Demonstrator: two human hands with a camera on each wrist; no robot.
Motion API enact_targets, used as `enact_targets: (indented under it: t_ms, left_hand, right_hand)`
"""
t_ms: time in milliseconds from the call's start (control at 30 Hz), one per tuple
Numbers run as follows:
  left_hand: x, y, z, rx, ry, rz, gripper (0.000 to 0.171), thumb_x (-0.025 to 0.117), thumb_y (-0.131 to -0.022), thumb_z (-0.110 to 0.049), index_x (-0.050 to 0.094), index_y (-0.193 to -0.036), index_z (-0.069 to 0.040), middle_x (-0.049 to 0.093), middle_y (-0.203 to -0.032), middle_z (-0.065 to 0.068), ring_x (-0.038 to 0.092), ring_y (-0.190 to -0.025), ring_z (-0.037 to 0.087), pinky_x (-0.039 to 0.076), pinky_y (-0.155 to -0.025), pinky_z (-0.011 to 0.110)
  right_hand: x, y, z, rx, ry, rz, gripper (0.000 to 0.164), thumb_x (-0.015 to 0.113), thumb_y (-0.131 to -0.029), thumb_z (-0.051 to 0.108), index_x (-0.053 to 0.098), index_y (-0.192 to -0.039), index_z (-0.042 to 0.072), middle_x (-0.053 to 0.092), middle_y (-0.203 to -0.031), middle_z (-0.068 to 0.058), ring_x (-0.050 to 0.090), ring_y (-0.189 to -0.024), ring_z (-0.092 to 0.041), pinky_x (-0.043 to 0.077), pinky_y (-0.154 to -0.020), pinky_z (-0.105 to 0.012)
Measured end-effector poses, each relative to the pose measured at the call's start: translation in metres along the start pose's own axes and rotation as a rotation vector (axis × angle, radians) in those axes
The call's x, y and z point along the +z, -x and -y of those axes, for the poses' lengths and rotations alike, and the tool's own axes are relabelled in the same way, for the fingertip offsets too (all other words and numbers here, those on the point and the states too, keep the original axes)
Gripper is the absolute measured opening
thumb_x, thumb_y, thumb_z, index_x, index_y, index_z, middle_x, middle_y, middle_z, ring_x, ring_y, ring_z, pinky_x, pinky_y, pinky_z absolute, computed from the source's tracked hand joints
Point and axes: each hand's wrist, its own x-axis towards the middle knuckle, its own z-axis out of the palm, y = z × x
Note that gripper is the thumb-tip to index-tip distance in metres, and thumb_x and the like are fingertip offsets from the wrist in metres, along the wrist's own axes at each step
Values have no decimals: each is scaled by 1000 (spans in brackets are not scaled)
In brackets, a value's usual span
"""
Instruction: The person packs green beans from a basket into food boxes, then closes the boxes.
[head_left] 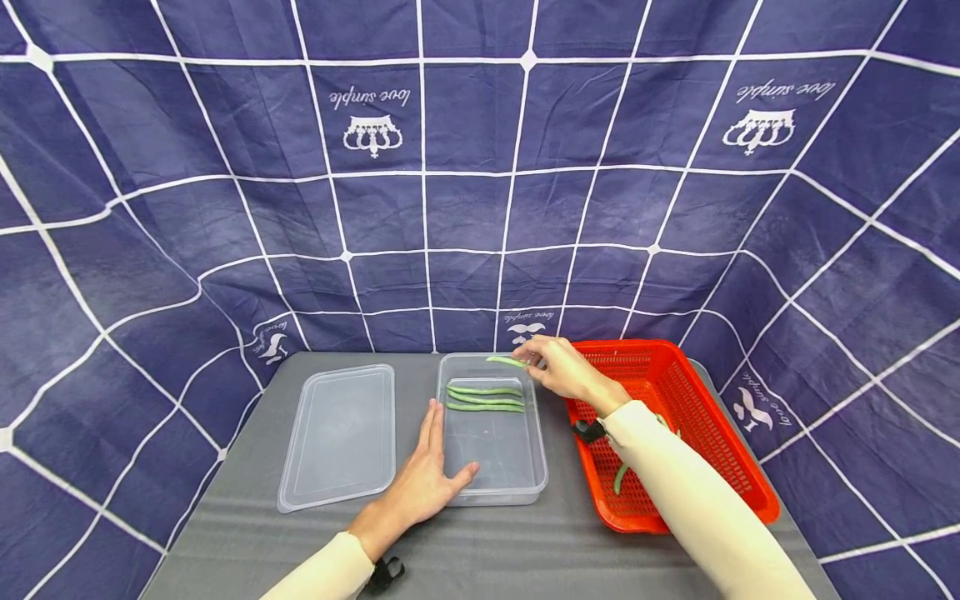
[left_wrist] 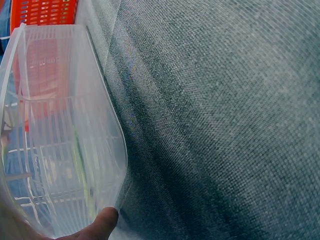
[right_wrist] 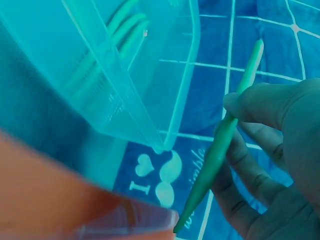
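Note:
My right hand pinches a green bean between thumb and fingertips, over the far right corner of a clear plastic container. In the right wrist view the held bean slants past the container's rim. Several green beans lie side by side crosswise in the container's far half. My left hand rests along the container's left side, fingers straight, the thumb reaching over its near part. Low in the left wrist view, a fingertip shows at the container's wall.
A red plastic basket stands to the right, partly under my right forearm, with some green beans inside. A clear flat lid lies left of the container on the grey tabletop. A blue grid-patterned cloth hangs behind.

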Motion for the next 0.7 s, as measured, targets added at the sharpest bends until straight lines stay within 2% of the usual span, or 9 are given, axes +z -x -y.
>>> enact_targets:
  t_ms: [200,467,700]
  left_hand:
    - [-1,-1,2,-13,13,0,123,85,-103,-48,12,-184,8,8,-196,25,52,-164,53,57,-123,64]
    - [0,-2,4,-17,9,13,123,85,-103,-48,10,-184,8,7,-196,27,48,-167,52,56,-125,63]
    - [1,-3,4,-15,19,17,123,84,-103,-48,10,-184,8,5,-196,26,44,-170,51,53,-128,63]
  right_hand:
    - [13,-19,1,1,14,16,30,78,-100,-9,87,-125,5,87,-118,-12,83,-97,-24,71,-92,-50]
    - [27,-36,5,0,45,40,31,81,-101,-4,87,-128,8,84,-114,-9,83,-102,-24,69,-92,-44]
    - [40,-52,7,34,69,88,28,81,-104,1,87,-130,12,85,-120,-6,82,-111,-23,67,-101,-44]
